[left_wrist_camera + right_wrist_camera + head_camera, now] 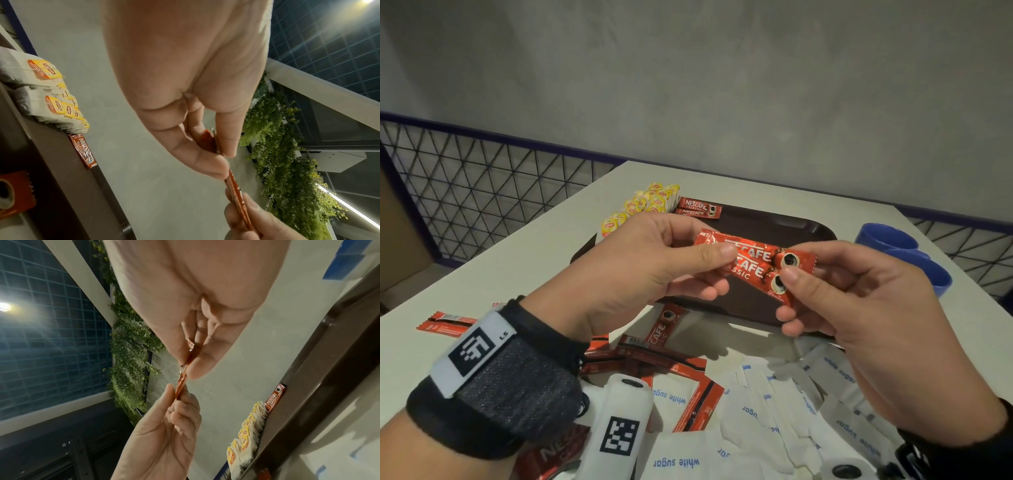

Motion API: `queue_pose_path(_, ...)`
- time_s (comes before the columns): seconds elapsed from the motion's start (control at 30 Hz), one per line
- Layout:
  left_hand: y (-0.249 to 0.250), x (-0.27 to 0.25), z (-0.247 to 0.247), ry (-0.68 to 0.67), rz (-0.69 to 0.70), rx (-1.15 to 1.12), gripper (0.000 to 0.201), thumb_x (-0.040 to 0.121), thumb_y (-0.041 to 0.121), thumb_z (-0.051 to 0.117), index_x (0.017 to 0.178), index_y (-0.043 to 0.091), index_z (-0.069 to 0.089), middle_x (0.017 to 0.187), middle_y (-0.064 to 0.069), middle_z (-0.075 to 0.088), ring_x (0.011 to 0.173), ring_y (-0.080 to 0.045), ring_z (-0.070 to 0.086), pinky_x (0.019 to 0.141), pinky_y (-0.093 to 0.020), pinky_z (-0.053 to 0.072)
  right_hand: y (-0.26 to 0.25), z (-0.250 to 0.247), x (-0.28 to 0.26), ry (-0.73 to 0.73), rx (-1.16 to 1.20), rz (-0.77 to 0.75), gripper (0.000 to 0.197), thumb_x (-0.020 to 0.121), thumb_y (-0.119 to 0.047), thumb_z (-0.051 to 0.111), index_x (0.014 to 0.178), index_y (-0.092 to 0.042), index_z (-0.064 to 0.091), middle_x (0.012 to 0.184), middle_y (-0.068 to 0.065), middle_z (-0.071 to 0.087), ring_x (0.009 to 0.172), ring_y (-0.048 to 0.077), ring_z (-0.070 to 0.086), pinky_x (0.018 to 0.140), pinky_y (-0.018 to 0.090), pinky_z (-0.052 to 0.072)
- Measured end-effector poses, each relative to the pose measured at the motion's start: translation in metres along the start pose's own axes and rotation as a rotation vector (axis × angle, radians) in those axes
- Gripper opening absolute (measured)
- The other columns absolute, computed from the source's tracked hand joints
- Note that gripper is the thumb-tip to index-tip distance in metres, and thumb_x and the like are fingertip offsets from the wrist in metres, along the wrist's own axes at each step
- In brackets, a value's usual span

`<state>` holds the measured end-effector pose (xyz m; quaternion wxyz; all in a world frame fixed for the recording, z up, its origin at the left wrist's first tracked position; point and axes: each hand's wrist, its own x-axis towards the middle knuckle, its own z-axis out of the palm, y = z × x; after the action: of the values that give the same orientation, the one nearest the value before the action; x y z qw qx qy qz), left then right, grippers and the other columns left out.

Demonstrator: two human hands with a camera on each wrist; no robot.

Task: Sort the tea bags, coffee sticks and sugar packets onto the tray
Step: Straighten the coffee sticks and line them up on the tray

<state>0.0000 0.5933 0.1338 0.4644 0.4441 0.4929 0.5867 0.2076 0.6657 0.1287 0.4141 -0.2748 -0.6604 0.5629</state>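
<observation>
Head view: left hand (640, 260) and right hand (859, 301) pinch two coffee sticks (753, 263).

White table (544, 253) bears brown tray (808, 228), packets, blue cups (900, 246).

Head view was dim and evenly lit, slightly soft, wide-angle bending at edges. Soft shadows fell under both hands onto the table (524, 260). Glare streaked the held coffee sticks (751, 262). Wrist views: palms filled the top, blurred, heavy fisheye warp. A ceiling lamp (368, 1) flared with streaks at the left wrist's top right; another lamp (4, 306) bloomed at the right wrist's left edge.
</observation>
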Motion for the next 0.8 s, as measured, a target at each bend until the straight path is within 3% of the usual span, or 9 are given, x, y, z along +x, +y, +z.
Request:
queue_pose_path(0.13, 0.004, -0.004, -0.004, -0.01, 0.015, 0.01, 0.013, 0.08, 0.017, 0.074, 0.085, 0.006, 0.075, 0.08, -0.017, 0.072, 0.063, -0.016, 0.068, 0.056, -0.018, 0.055, -0.004, 0.001, -0.001, 0.001, 0.009, -0.012, 0.027, 0.07, -0.015, 0.075, 0.096, -0.018, 0.079, 0.085, 0.014, 0.074, 0.064, 0.03, 0.073, 0.054, 0.032, 0.06)
queue_pose_path(0.27, 0.011, -0.008, -0.008, -0.029, 0.023, 0.022, 0.014, 0.08, 0.016, 0.074, 0.087, 0.004, 0.075, 0.08, -0.015, 0.072, 0.062, -0.015, 0.067, 0.055, -0.017, 0.054, -0.014, 0.004, -0.004, -0.03, 0.067, 0.001, 0.057, 0.063, -0.008, 0.079, 0.117, -0.021, 0.071, 0.094, 0.009, 0.076, 0.071, 0.032, 0.075, 0.054, 0.028, 0.057)
queue_pose_path(0.4, 0.022, -0.012, -0.018, -0.091, 0.039, 0.013, 0.011, 0.083, 0.013, 0.072, 0.089, 0.005, 0.076, 0.082, -0.014, 0.073, 0.064, -0.014, 0.067, 0.057, -0.017, 0.055, -0.034, 0.012, -0.005, -0.142, -0.059, -0.002, 0.034, 0.067, -0.007, 0.081, 0.099, -0.015, 0.079, 0.09, 0.013, 0.077, 0.07, 0.028, 0.076, 0.058, 0.029, 0.06)
queue_pose_path(0.5, 0.027, -0.009, -0.021, -0.082, 0.061, 0.01, 0.01, 0.083, 0.012, 0.073, 0.088, 0.005, 0.078, 0.087, -0.015, 0.074, 0.065, -0.014, 0.067, 0.056, -0.017, 0.056, -0.054, 0.015, 0.0, -0.219, -0.517, -0.083, 0.02, 0.081, -0.021, 0.08, 0.101, -0.025, 0.077, 0.08, -0.003, 0.078, 0.071, 0.014, 0.075, 0.066, 0.031, 0.062)
queue_pose_path(0.6, 0.03, -0.001, -0.023, -0.062, 0.082, 0.017, 0.016, 0.082, 0.013, 0.074, 0.093, 0.002, 0.076, 0.088, -0.016, 0.075, 0.065, -0.014, 0.067, 0.056, -0.017, 0.056, -0.075, 0.016, 0.014, -0.273, -0.871, -0.155, 0.023, 0.081, -0.042, 0.074, 0.101, -0.031, 0.076, 0.077, -0.011, 0.076, 0.069, 0.007, 0.072, 0.071, 0.039, 0.062)
queue_pose_path(0.7, 0.03, 0.002, -0.03, -0.066, 0.081, -0.009, 0.026, 0.081, 0.014, 0.074, 0.101, -0.003, 0.073, 0.088, -0.016, 0.074, 0.066, -0.014, 0.067, 0.058, -0.018, 0.057, -0.08, 0.022, 0.037, -0.41, -0.851, -0.077, 0.012, 0.085, -0.03, 0.076, 0.093, -0.021, 0.076, 0.072, 0.001, 0.076, 0.066, 0.017, 0.074, 0.076, 0.048, 0.061)
queue_pose_path(0.8, 0.023, 0.003, -0.04, -0.051, 0.065, -0.09, 0.028, 0.084, 0.019, 0.073, 0.103, -0.001, 0.073, 0.084, -0.013, 0.073, 0.066, -0.013, 0.067, 0.06, -0.017, 0.058, -0.074, 0.036, 0.062, -0.591, -0.803, 0.026, 0.008, 0.089, -0.016, 0.074, 0.094, -0.011, 0.077, 0.079, 0.006, 0.078, 0.069, 0.019, 0.075, 0.068, 0.033, 0.061)
